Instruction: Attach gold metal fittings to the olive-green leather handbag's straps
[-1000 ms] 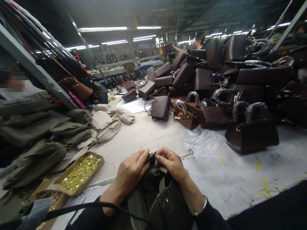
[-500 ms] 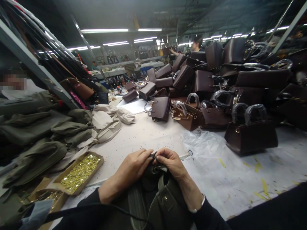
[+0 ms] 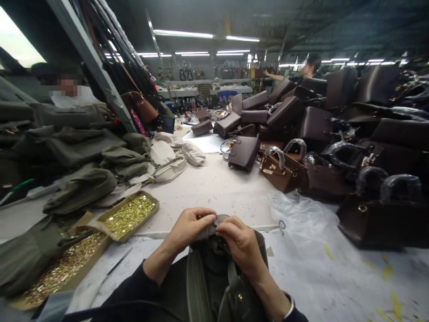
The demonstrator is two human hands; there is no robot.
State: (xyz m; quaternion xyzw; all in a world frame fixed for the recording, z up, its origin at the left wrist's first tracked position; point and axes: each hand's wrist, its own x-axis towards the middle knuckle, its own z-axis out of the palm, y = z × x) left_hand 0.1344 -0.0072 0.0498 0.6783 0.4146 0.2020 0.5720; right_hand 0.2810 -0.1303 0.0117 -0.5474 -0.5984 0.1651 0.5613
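A dark olive-green bag (image 3: 201, 286) lies at the table's front edge, close to my body. Both hands meet at its upper end. My left hand (image 3: 191, 227) pinches the bag's edge between thumb and fingers. Just to the right, my right hand (image 3: 241, 245) grips the same edge with thumb and forefinger pressed together. A strap with a small gold stud (image 3: 239, 297) shows below my right hand. What exactly lies between the fingertips is too small to make out.
On the left stand a box of shiny gold pieces (image 3: 131, 215) and a second box of small metal parts (image 3: 67, 268). Olive bags (image 3: 80, 190) and cream bags (image 3: 167, 158) lie behind. Dark brown handbags (image 3: 385, 214) pile up on the right, beside clear plastic (image 3: 304, 219). Co-workers are farther back.
The view has swung left, so the surroundings sit farther right and more of the metal-parts box shows. My hands stay at the bag's upper end, where more of its olive edge is now visible.
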